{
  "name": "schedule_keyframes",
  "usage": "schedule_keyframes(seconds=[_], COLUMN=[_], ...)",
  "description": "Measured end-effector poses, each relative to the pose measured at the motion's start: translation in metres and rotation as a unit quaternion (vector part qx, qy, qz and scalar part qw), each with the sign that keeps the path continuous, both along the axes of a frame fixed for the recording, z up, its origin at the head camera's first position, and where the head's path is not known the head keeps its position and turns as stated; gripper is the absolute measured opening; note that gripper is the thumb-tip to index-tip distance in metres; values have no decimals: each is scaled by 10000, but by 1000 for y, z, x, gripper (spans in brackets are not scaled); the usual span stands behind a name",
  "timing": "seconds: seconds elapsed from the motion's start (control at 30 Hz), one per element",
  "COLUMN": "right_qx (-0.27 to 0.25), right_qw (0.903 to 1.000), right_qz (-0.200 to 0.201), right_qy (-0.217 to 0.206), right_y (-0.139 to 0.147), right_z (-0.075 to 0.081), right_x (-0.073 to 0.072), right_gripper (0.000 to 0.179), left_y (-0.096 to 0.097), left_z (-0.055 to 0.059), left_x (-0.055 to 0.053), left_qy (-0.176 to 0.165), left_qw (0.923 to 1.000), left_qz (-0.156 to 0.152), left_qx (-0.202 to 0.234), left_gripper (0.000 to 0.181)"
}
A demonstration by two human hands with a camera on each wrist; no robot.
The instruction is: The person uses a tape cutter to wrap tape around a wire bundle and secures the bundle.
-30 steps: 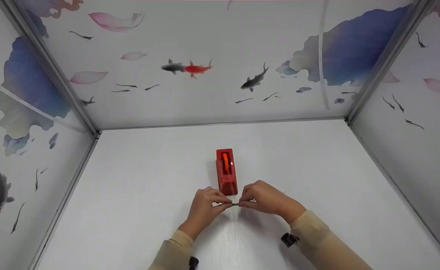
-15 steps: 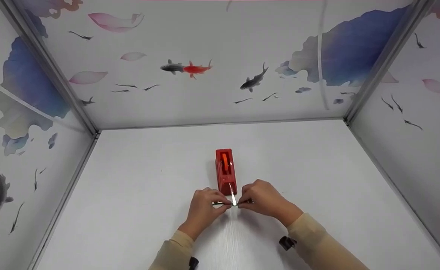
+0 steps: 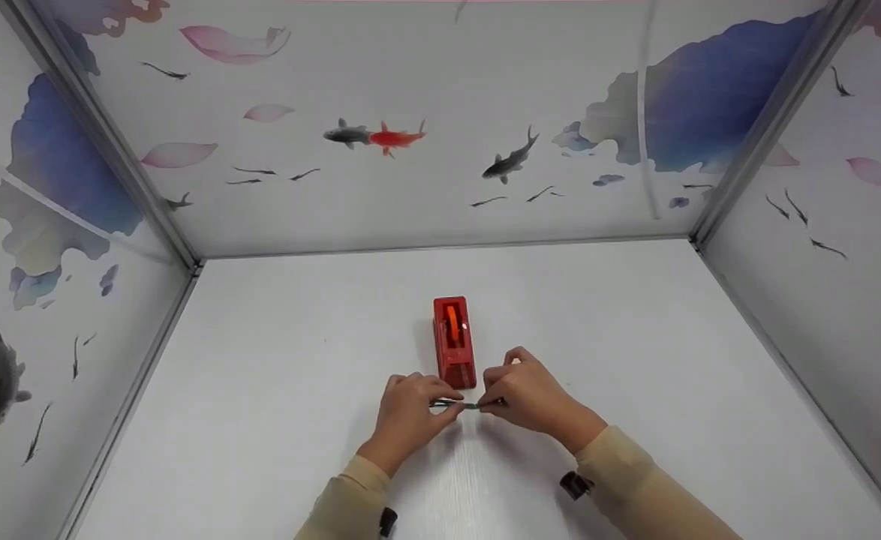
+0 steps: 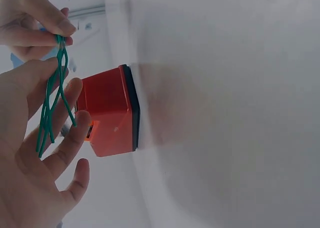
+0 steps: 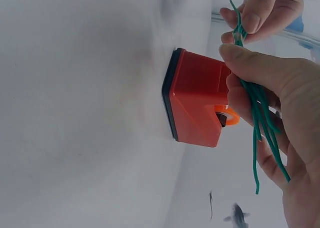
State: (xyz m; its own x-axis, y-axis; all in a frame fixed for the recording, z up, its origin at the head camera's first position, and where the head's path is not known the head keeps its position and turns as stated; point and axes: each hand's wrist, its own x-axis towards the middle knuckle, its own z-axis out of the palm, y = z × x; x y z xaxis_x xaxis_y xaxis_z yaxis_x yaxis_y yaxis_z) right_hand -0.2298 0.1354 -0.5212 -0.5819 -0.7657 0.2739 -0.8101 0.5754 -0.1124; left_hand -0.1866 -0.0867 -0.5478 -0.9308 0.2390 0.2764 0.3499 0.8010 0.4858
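Grip narrow on both sides: left hand [image 3: 407,409] and right hand [image 3: 527,394] pinch one bundle of green strands [image 5: 257,97], held above the white counter [image 3: 283,375], a short stretch bridging the fingertips. Loose ends fan out across the left fingers [image 4: 67,150] and down along the right palm. Just beyond the hands, a red tape dispenser [image 3: 455,357] stands upright on the counter, orange roll [image 3: 452,324] in its slot.
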Motion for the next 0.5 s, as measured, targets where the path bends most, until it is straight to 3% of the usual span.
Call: schedule_keyframes(seconds=[0.33, 0.5], right_qx=[-128, -162], right_qw=[9998, 9992], right_qz=[9, -274], right_qy=[160, -260], right_y=[-1, -1], right_z=[1, -4], right_x=[1, 3], right_gripper=[12, 9], left_y=[0, 0], left_z=[2, -2], left_x=[-2, -1], left_qy=[-342, -370], left_qw=[9992, 9985], left_qz=[-151, -207], left_qx=[124, 349], left_gripper=[16, 18])
